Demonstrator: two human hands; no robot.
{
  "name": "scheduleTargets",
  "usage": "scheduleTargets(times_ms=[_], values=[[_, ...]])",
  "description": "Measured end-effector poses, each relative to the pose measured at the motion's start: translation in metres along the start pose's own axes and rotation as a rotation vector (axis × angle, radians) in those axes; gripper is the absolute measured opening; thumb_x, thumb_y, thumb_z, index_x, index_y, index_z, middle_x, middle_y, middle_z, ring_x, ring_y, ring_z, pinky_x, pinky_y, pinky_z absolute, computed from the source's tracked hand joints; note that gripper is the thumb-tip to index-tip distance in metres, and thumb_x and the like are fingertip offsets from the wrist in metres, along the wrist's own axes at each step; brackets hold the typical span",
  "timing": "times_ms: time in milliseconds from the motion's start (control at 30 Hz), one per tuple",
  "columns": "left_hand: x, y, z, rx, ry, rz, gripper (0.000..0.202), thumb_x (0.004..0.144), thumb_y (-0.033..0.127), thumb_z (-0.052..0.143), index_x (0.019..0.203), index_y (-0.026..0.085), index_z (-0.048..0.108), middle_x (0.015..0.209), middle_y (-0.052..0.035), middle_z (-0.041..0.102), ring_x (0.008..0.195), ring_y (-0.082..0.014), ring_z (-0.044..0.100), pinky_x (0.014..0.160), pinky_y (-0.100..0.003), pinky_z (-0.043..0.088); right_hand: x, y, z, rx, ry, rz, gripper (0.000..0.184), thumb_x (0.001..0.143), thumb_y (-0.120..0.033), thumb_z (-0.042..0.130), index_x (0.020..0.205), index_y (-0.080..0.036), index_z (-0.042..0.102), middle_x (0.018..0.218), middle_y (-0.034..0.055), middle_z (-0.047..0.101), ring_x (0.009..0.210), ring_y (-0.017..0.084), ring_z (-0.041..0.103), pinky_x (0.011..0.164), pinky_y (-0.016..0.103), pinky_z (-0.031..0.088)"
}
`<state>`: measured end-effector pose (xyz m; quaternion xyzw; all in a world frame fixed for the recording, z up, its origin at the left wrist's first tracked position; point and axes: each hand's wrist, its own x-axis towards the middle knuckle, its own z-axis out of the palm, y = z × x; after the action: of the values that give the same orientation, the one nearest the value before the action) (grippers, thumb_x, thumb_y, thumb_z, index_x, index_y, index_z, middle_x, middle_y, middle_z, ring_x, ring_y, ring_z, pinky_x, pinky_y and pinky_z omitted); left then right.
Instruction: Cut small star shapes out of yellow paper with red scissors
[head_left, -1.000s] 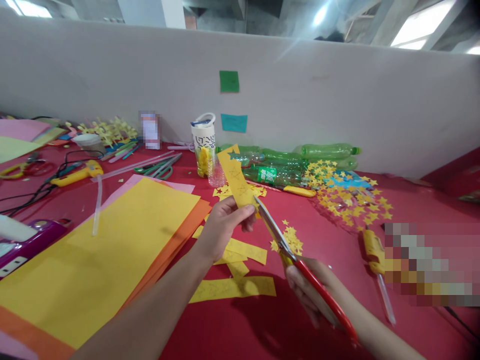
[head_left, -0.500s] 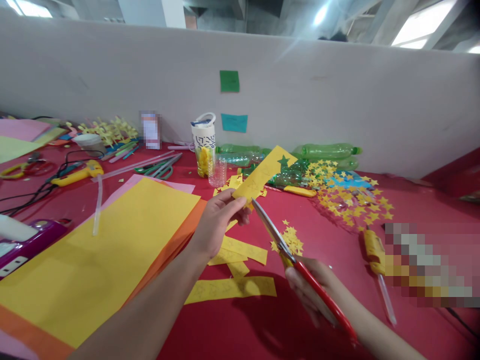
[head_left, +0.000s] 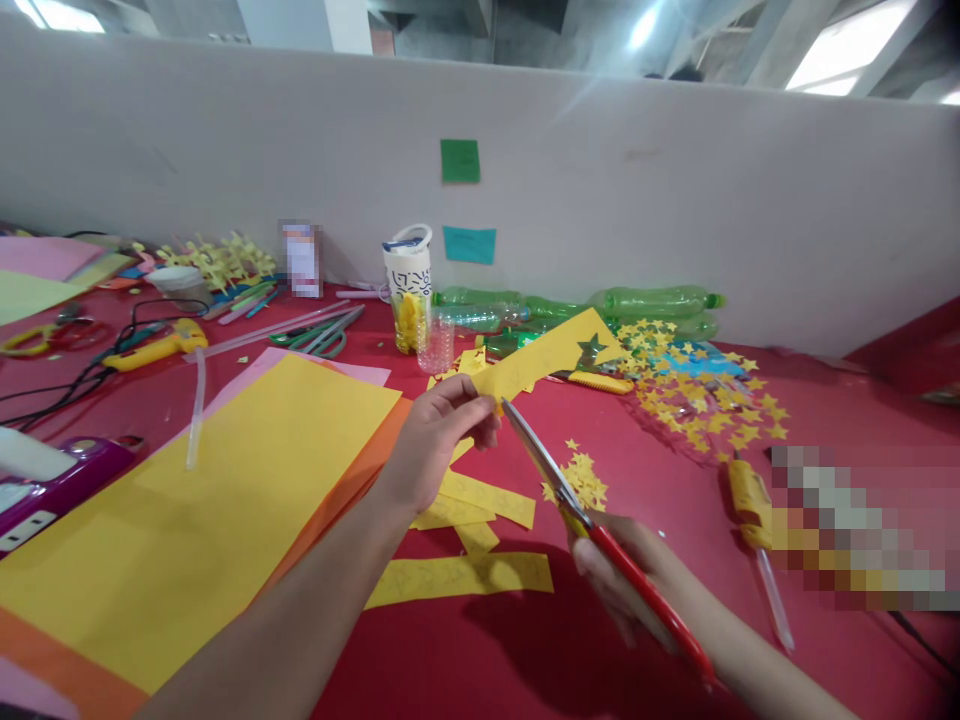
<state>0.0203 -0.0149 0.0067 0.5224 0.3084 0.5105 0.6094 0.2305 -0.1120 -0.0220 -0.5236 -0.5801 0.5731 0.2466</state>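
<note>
Pinched in my left hand (head_left: 454, 425) is a yellow paper strip (head_left: 540, 358), raised above the table, with a star-shaped hole near its far end. My right hand (head_left: 622, 570) grips red-handled scissors (head_left: 555, 473), whose blade tips meet the strip's lower edge beside my left fingertips. The blades look nearly closed. Below the scissors lies a small pile of cut yellow stars (head_left: 581, 482). More yellow strips (head_left: 465, 578) with faint drawn outlines rest on the red table under my hands.
Large yellow sheets (head_left: 300, 450) cover the left side over orange paper. Green plastic bottles (head_left: 652, 300) lie along the partition, near a white tumbler (head_left: 406, 275). Scattered stars (head_left: 697, 400) and a yellow glue gun (head_left: 748, 500) are at right; another glue gun (head_left: 161, 345) lies at left.
The strip's far end has swung down and to the right in my left hand. The scissors have stayed almost in place at its edge.
</note>
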Motion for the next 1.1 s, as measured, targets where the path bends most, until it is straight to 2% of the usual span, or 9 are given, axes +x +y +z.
scheduleTargets(times_ms=[267, 533, 833, 1033, 1100], values=[[0.000, 0.002, -0.004, 0.115, -0.076, 0.033, 0.014, 0.086, 0.020, 0.057, 0.073, 0.016, 0.060, 0.062, 0.0023, 0.059, 0.055, -0.0074, 0.054, 0.056, -0.021, 0.043, -0.001, -0.001, -0.003, -0.094, 0.004, -0.031, 0.048, 0.081, -0.064, 0.055, 0.068, -0.021, 0.040, 0.045, -0.0097, 0.037, 0.033, 0.005, 0.036, 0.034, 0.017, 0.027], [0.001, 0.003, -0.007, 0.090, -0.121, 0.003, 0.012, 0.086, 0.020, 0.057, 0.075, 0.016, 0.060, 0.064, 0.0024, 0.060, 0.056, -0.0073, 0.055, 0.055, -0.021, 0.044, -0.005, -0.012, -0.003, -0.136, 0.008, 0.019, 0.061, 0.073, -0.082, 0.039, 0.066, -0.022, 0.038, 0.044, -0.0092, 0.037, 0.035, 0.007, 0.040, 0.037, 0.019, 0.031], [0.003, 0.004, -0.010, 0.166, -0.124, 0.007, 0.014, 0.085, 0.021, 0.058, 0.072, 0.016, 0.060, 0.065, 0.0025, 0.060, 0.056, -0.0069, 0.055, 0.055, -0.020, 0.045, -0.004, -0.007, -0.004, -0.142, 0.030, 0.060, 0.059, 0.077, -0.079, 0.037, 0.069, -0.021, 0.041, 0.043, -0.0092, 0.038, 0.034, 0.007, 0.040, 0.035, 0.018, 0.028], [0.004, 0.009, -0.014, 0.166, -0.118, -0.065, 0.013, 0.081, 0.024, 0.065, 0.071, 0.016, 0.061, 0.063, 0.0018, 0.062, 0.052, -0.0080, 0.057, 0.053, -0.021, 0.046, -0.004, -0.012, -0.006, -0.173, -0.003, 0.043, 0.058, 0.076, -0.079, 0.040, 0.066, -0.022, 0.040, 0.046, -0.0076, 0.041, 0.035, 0.008, 0.043, 0.034, 0.019, 0.032], [0.004, 0.011, -0.015, 0.148, -0.108, -0.094, 0.013, 0.079, 0.025, 0.067, 0.071, 0.016, 0.061, 0.062, 0.0013, 0.063, 0.052, -0.0086, 0.057, 0.053, -0.021, 0.046, -0.004, -0.012, -0.005, -0.160, 0.024, 0.060, 0.057, 0.077, -0.077, 0.041, 0.066, -0.022, 0.040, 0.047, -0.0082, 0.038, 0.035, 0.008, 0.042, 0.034, 0.019, 0.030]])
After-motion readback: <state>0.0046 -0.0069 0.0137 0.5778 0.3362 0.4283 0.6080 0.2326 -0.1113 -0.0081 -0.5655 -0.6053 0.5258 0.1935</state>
